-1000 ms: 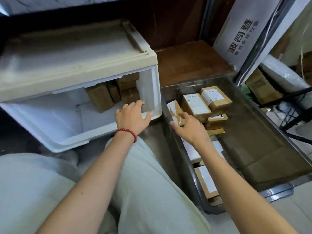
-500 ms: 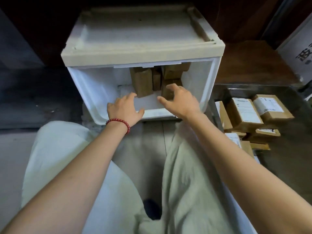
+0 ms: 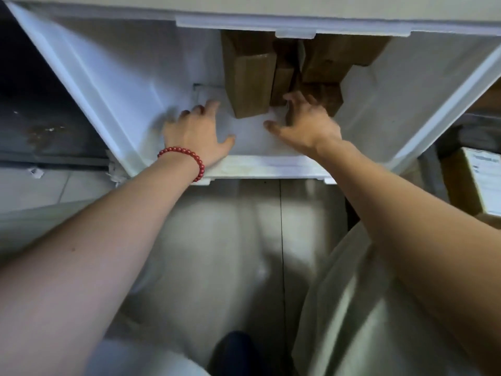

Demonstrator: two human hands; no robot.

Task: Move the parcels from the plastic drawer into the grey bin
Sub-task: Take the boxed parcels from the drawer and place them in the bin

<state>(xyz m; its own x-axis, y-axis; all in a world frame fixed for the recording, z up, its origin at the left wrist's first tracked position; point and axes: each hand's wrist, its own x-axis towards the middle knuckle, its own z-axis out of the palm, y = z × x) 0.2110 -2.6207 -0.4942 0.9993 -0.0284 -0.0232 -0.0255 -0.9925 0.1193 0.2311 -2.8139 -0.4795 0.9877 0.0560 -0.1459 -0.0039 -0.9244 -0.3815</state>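
We find the left hand (image 3: 195, 134) with fingers spread, holding nothing, inside the plastic drawer (image 3: 108, 77). The right hand (image 3: 306, 123) has loose fingers and grips nothing. The parcels (image 3: 249, 77) stand just beyond both sets of fingertips, at the drawer's rear.

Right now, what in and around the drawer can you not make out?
Head view:
- Parcels in the drawer: count unclear; the unit's frame hides the back.
- Right hand: blurred, contact with a parcel uncertain.
- Labelled parcel: cut off by the right edge, text unreadable.
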